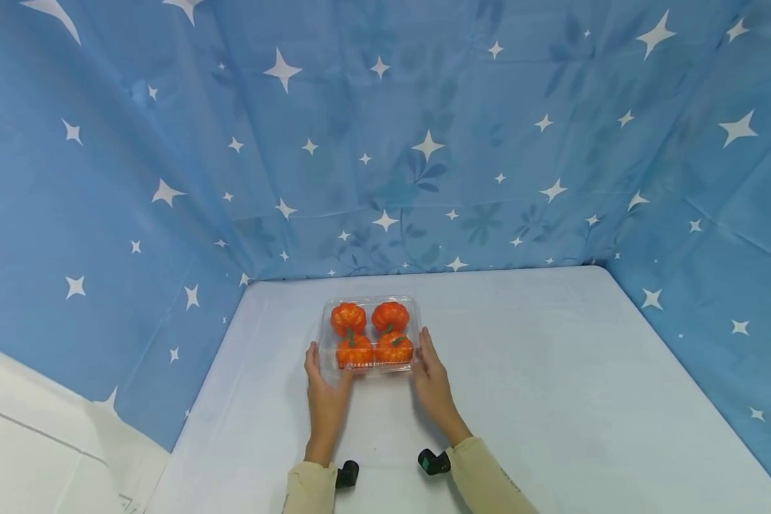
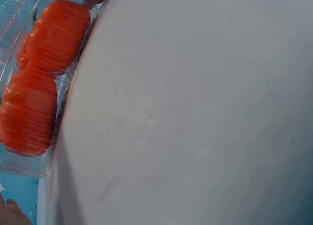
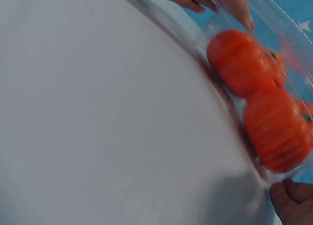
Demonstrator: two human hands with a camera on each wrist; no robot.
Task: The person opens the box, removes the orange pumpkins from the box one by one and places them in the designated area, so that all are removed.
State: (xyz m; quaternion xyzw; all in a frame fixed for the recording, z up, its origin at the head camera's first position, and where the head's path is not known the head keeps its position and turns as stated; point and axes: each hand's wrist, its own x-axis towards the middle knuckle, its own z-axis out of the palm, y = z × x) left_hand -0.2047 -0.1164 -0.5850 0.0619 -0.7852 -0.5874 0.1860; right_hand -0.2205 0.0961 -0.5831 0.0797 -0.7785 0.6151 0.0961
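One left hand [image 1: 325,401] grips the clear box [image 1: 385,370] at its near-left corner, thumb on the near edge, fingers along the left side. Inside the box sit four orange pumpkins [image 1: 355,353], two behind two; whether its base touches the white table [image 1: 552,371] I cannot tell. At the box's near-right corner, the right hand [image 1: 435,389] pinches it, thumb and fingers close together.
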